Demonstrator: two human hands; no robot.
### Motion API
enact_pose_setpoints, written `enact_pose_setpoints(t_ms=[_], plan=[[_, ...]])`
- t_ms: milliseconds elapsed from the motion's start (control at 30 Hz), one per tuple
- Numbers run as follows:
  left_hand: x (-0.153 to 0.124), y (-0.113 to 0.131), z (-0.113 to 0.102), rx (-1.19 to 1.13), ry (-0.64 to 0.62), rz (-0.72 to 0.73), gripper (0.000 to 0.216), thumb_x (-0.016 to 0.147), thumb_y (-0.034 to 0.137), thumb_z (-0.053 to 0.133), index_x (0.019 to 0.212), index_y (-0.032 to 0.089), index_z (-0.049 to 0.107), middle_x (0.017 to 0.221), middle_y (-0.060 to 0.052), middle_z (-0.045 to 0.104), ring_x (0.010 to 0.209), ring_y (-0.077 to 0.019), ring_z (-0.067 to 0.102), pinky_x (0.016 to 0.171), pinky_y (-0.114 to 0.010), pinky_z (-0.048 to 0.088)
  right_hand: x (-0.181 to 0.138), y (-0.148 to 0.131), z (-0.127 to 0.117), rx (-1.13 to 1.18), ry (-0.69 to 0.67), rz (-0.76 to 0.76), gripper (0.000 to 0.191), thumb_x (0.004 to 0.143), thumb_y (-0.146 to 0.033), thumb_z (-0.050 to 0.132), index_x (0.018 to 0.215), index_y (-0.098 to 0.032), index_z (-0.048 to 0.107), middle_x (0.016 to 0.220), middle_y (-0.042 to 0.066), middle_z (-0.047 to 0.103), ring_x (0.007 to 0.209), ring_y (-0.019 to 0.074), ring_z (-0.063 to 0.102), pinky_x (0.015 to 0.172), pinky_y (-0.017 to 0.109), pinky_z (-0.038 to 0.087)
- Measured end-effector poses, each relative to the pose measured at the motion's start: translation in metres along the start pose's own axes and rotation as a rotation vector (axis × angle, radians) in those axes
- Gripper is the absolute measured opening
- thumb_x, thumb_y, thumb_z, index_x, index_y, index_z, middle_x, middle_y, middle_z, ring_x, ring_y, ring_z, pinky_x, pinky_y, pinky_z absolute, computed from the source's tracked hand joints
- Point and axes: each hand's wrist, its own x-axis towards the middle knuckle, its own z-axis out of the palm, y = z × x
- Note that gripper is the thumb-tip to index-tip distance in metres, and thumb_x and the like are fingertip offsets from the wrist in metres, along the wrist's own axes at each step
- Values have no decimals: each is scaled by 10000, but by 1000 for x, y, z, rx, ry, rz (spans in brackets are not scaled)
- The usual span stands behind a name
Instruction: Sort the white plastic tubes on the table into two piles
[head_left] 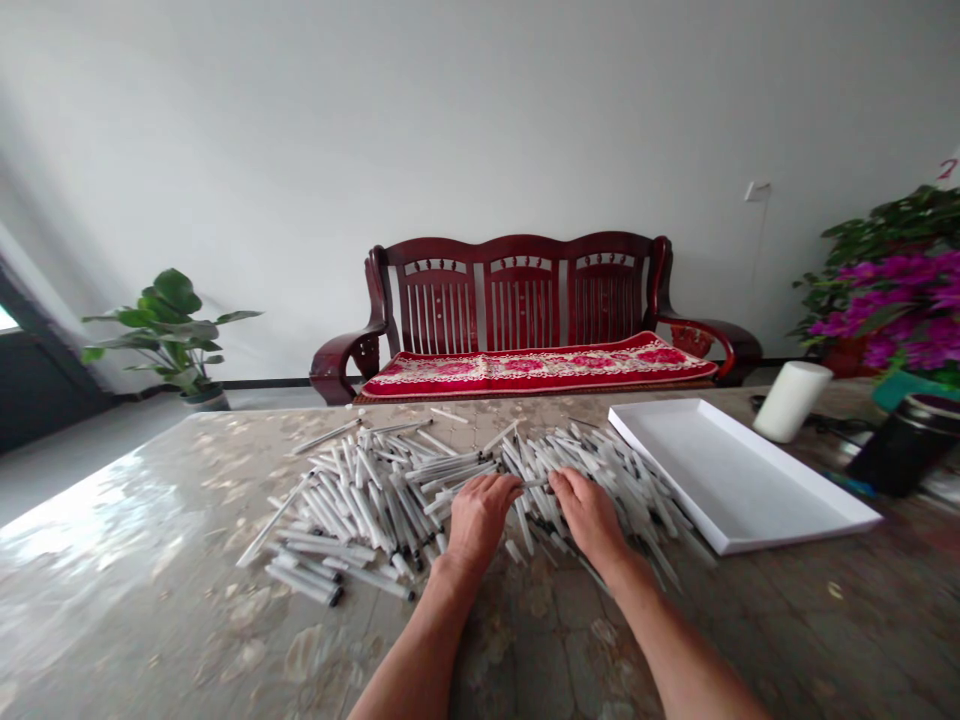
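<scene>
My left hand (480,512) and my right hand (587,508) meet over the near side of two heaps, fingers pinched on opposite ends of one slim pen (534,484). It lies level between them, its ends covered by my fingers. To the left spreads a loose heap of whitish, translucent pens (360,490), several with dark ends. A second heap of similar pens (622,470) lies behind and beside my right hand, many of them pointing toward me. Some short pale pieces lie near my wrists, too small to name.
A shallow white box (780,490) sits on the patterned tabletop (225,640), right of the heaps. Beyond it stand a white cylinder (793,402), a black container (904,445) and purple flowers (900,300). A dark red wooden bench (525,300) is behind the table, a potted plant (176,330) at left.
</scene>
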Motion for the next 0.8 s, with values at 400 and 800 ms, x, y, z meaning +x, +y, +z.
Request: enact_pose_setpoints(t_ms=[400, 800], plan=[[-1, -3, 3, 20, -33, -35, 96, 895, 264, 637, 905, 215, 720, 801, -25, 743, 745, -183, 682, 701, -267, 469, 3, 4, 3, -2, 27, 0, 336, 902, -437, 449, 726, -232, 650, 719, 48, 694, 718, 215, 645, 662, 307, 470], [-1, -3, 4, 49, -55, -55, 101, 901, 267, 629, 903, 224, 720, 812, -20, 747, 752, -181, 689, 703, -262, 474, 5, 5, 5, 46, 51, -15, 272, 859, -421, 510, 795, -225, 687, 817, 51, 720, 792, 220, 647, 734, 327, 481]])
